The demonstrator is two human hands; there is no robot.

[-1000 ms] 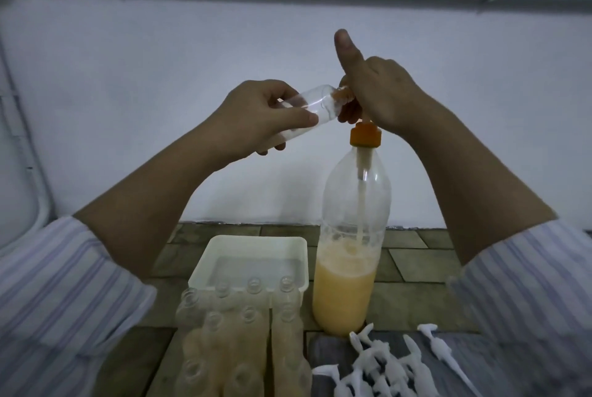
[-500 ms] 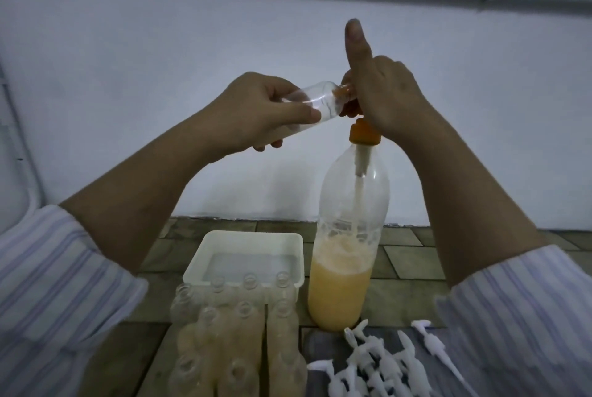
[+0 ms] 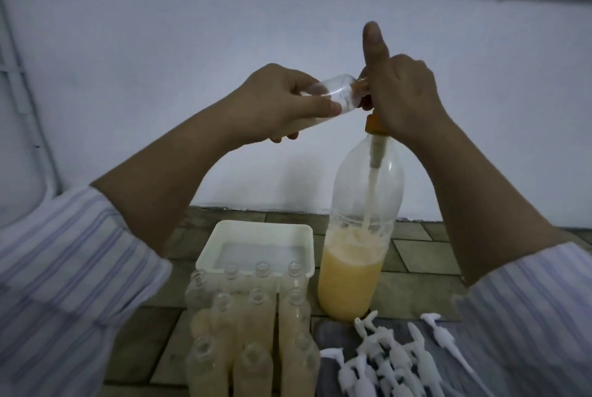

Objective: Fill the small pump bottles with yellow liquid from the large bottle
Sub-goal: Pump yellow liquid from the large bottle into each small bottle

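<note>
My left hand [image 3: 282,105]: fingers curled round a small clear bottle [image 3: 323,98], held tilted. My right hand [image 3: 403,98]: fingers wrapped round the orange pump [image 3: 373,124] atop the large bottle [image 3: 362,236], thumb upright; filled small bottles [image 3: 250,326] below.

Tiled floor [image 3: 426,255]: large bottle [image 3: 355,268], tub [image 3: 256,233], pumps [image 3: 390,361].

Both arms are reaching up to frame centre — left hand [image 3: 282,105] gripping with curled fingers, right hand [image 3: 400,98] fisted, thumb pointing upward.
</note>
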